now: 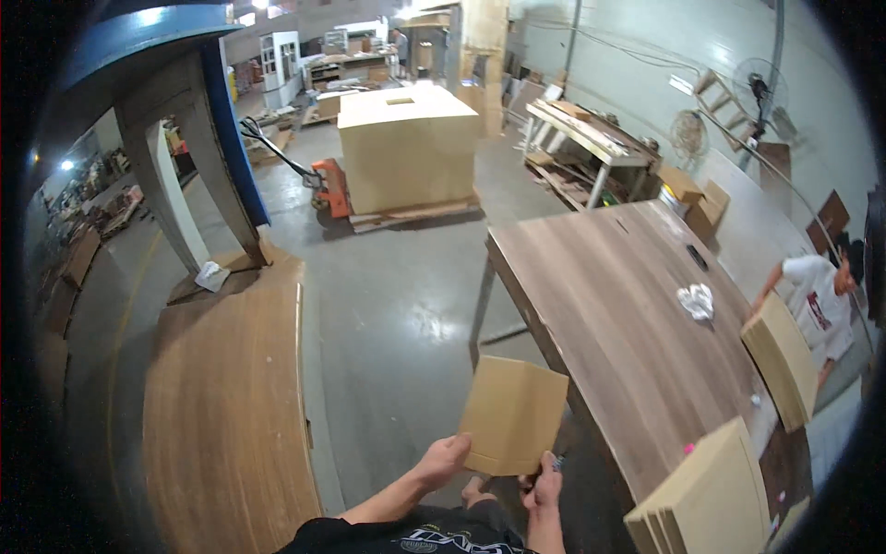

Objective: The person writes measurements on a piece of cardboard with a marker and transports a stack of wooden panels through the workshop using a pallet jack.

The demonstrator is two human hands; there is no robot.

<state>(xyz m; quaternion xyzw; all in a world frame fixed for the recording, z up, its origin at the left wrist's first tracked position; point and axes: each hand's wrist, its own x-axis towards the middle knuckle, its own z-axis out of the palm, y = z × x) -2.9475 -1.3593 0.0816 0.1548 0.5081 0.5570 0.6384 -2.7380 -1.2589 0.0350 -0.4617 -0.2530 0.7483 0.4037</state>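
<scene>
While the left grip (445, 463) is closed on the lower left edge of a tan panel (513, 415), the right grip (544, 487) is curled round a small dark object (559, 460), mostly hidden, beside the panel's lower right corner; whether it pinches the panel too, I cannot tell. The panel is just ahead of both grips, between them. To the right of the right grip is a wood-grain surface (600, 277) with a crumpled white wad (697, 301); nearer, also rightward, stand tan boards (711, 485).
</scene>
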